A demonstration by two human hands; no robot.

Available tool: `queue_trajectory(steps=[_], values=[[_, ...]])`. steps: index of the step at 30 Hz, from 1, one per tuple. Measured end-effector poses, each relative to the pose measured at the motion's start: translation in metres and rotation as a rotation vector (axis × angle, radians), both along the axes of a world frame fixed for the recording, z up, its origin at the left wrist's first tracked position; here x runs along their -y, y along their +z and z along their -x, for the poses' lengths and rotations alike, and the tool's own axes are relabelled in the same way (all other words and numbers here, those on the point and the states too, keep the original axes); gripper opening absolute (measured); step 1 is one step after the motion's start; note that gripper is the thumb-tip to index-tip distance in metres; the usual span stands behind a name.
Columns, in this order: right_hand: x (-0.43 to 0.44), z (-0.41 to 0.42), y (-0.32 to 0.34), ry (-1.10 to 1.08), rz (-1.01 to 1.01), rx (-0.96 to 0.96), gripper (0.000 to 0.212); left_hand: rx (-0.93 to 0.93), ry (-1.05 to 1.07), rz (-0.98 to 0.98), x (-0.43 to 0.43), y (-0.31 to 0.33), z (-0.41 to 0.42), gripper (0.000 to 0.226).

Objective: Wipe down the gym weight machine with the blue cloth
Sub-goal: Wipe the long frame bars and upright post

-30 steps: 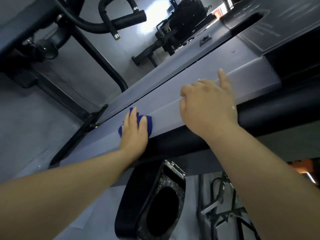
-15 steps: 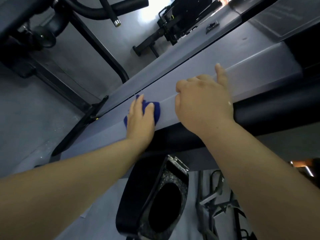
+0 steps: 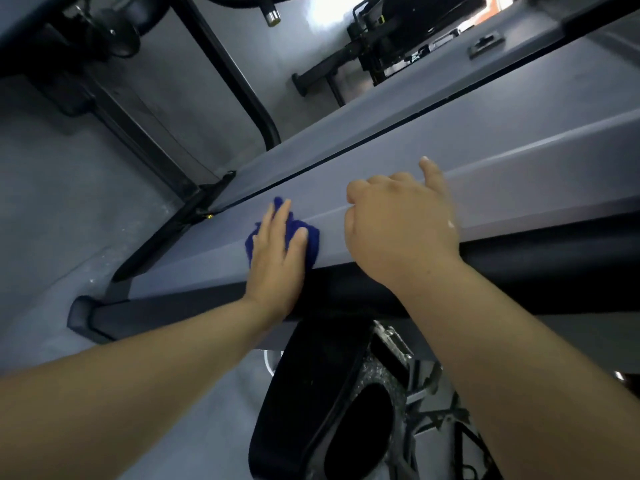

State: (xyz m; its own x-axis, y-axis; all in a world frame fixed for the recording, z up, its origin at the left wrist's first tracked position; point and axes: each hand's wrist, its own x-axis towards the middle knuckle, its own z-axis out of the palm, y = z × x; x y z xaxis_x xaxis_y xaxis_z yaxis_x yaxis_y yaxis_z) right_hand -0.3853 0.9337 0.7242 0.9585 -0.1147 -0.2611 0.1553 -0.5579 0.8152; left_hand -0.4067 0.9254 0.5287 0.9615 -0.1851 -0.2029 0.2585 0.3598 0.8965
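Observation:
The weight machine's long grey panel (image 3: pixel 519 157) runs slantwise across the view. My left hand (image 3: pixel 277 268) lies flat with straight fingers and presses a dark blue cloth (image 3: pixel 312 245) against the panel's lower part. Most of the cloth is hidden under the palm; its edges show around the fingers. My right hand (image 3: pixel 398 230) rests on the panel just right of the cloth, its fingers curled under and one finger pointing up. It holds nothing.
A black padded bar (image 3: pixel 554 258) runs under the panel. Below my arms sits a black oval pad (image 3: pixel 311 393) with metal parts beside it. Black frame tubes (image 3: pixel 242 84) stand behind the panel, and another machine (image 3: pixel 381 39) is on the grey floor beyond.
My left hand has slid the cloth a short way up the panel, closer to my right hand. The right hand has stayed on the panel. The view has shifted a little.

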Motion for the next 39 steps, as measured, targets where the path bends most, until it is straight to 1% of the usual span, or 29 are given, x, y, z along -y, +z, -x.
queue_trajectory(steps=[2,3,4,5,6,8,10,11,12,13,16,17,18,19,20,22,23,26,27,28,29,30,32,33,34,35,36,37,39], values=[[-0.001,-0.004,-0.011,-0.006,-0.039,-0.033,0.029,0.374,-0.002,0.011,-0.006,-0.002,0.016,0.058],[-0.001,-0.005,-0.016,-0.006,-0.051,-0.050,0.029,0.520,0.000,-0.015,-0.007,-0.012,0.024,0.056],[-0.001,-0.006,-0.021,-0.004,-0.058,-0.065,0.029,0.590,0.009,-0.045,-0.007,-0.027,0.028,0.056],[0.000,-0.007,-0.027,-0.002,-0.061,-0.078,0.029,0.571,0.013,-0.073,-0.006,-0.045,0.030,0.055],[0.001,-0.008,-0.032,0.001,-0.061,-0.087,0.028,0.485,0.018,-0.099,-0.005,-0.063,0.032,0.055],[0.004,-0.010,-0.041,0.011,-0.060,-0.091,0.027,0.169,0.017,-0.108,-0.002,-0.091,0.028,0.059],[0.007,-0.011,-0.050,0.034,-0.063,-0.092,0.022,-0.197,0.028,-0.097,0.002,-0.098,0.017,0.065],[0.008,-0.012,-0.055,0.047,-0.065,-0.096,0.019,-0.313,0.034,-0.088,0.006,-0.094,0.012,0.066],[0.008,-0.013,-0.059,0.055,-0.071,-0.102,0.017,-0.343,0.040,-0.069,0.008,-0.084,0.008,0.068],[0.007,-0.014,-0.063,0.057,-0.083,-0.111,0.014,-0.282,0.046,-0.049,0.007,-0.071,0.009,0.068],[0.005,-0.018,-0.074,0.043,-0.111,-0.148,0.019,0.207,0.090,-0.038,0.004,-0.049,0.032,0.056],[0.004,-0.020,-0.077,0.034,-0.113,-0.161,0.022,0.313,0.095,-0.059,0.004,-0.054,0.038,0.054],[0.004,-0.021,-0.080,0.025,-0.117,-0.173,0.024,0.364,0.114,-0.086,0.005,-0.067,0.039,0.053],[0.003,-0.022,-0.083,0.017,-0.121,-0.186,0.024,0.360,0.131,-0.111,0.005,-0.081,0.038,0.053],[0.003,-0.022,-0.087,0.013,-0.123,-0.198,0.025,0.311,0.133,-0.128,0.006,-0.097,0.036,0.053],[0.003,-0.020,-0.095,0.015,-0.116,-0.226,0.026,0.130,0.096,-0.160,0.007,-0.128,0.032,0.056],[0.004,-0.019,-0.099,0.017,-0.111,-0.236,0.027,-0.007,0.082,-0.157,0.008,-0.141,0.029,0.059],[0.004,-0.020,-0.104,0.007,-0.106,-0.236,0.031,-0.566,0.047,-0.137,0.010,-0.163,0.010,0.055],[0.004,-0.021,-0.106,0.002,-0.106,-0.235,0.031,-0.651,0.033,-0.135,0.010,-0.161,0.006,0.055],[0.004,-0.022,-0.107,-0.002,-0.107,-0.237,0.031,-0.632,0.028,-0.127,0.009,-0.155,0.006,0.056],[0.004,-0.023,-0.109,-0.006,-0.109,-0.245,0.031,-0.533,0.029,-0.103,0.008,-0.145,0.009,0.059],[0.003,-0.023,-0.112,-0.009,-0.113,-0.255,0.032,-0.373,0.043,-0.073,0.007,-0.132,0.015,0.061],[0.001,-0.024,-0.119,-0.011,-0.124,-0.270,0.032,-0.016,0.056,-0.039,0.003,-0.110,0.034,0.057],[0.001,-0.025,-0.121,-0.014,-0.126,-0.273,0.033,0.110,0.055,-0.047,0.003,-0.110,0.041,0.054],[0.001,-0.025,-0.122,-0.021,-0.124,-0.277,0.034,0.169,0.067,-0.072,0.003,-0.119,0.042,0.053],[0.001,-0.025,-0.122,-0.026,-0.121,-0.282,0.035,0.155,0.080,-0.103,0.004,-0.131,0.039,0.053],[0.002,-0.024,-0.122,-0.030,-0.115,-0.291,0.035,0.080,0.080,-0.133,0.004,-0.145,0.035,0.056],[0.003,-0.023,-0.122,-0.027,-0.109,-0.300,0.036,-0.037,0.075,-0.150,0.005,-0.160,0.030,0.061],[0.005,-0.021,-0.124,-0.017,-0.089,-0.309,0.036,-0.351,0.037,-0.159,0.005,-0.182,0.017,0.065]])
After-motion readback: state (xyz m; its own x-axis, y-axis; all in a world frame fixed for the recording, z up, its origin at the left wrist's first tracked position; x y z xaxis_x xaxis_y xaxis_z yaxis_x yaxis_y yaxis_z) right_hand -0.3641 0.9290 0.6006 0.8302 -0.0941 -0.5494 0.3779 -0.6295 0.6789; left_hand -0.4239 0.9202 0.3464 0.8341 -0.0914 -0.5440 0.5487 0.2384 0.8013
